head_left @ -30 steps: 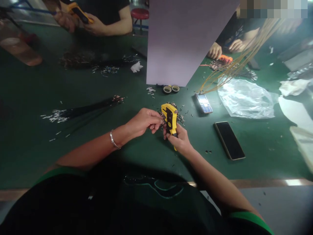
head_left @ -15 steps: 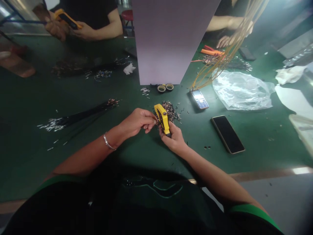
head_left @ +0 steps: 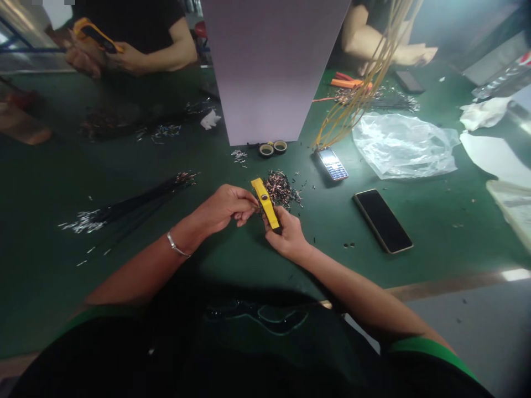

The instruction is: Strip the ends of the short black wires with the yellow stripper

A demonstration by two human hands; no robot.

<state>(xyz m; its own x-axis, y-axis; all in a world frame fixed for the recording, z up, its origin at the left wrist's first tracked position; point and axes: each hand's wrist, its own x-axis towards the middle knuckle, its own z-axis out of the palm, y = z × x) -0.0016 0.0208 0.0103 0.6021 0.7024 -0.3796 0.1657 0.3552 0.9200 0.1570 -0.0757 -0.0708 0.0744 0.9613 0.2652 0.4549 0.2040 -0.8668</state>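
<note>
My right hand (head_left: 286,233) is wrapped round a yellow wire stripper (head_left: 265,200) with a black lower end, held slanting over the green table. Close to its left side, my left hand (head_left: 232,208) has thumb and fingers pinched together; whatever lies between the fingertips is too small to make out. Just beyond the tool is a pile of short wire scraps (head_left: 282,188), copper-coloured and black. To the left lies a bundle of thin black wires (head_left: 141,200), with silvery tips at one end and copper-coloured ends at the other.
Two tape rolls (head_left: 272,148) sit at the foot of a pale upright panel (head_left: 274,83). To the right are a keypad phone (head_left: 333,164), a smartphone (head_left: 384,221) and a clear plastic bag (head_left: 404,146). Across the table, a co-worker's hands (head_left: 93,55) hold a yellow tool.
The whole view has shifted slightly. In my right hand the wire stripper has turned a little, showing its yellow face as a narrower straight bar. My left hand keeps its pinch beside it.
</note>
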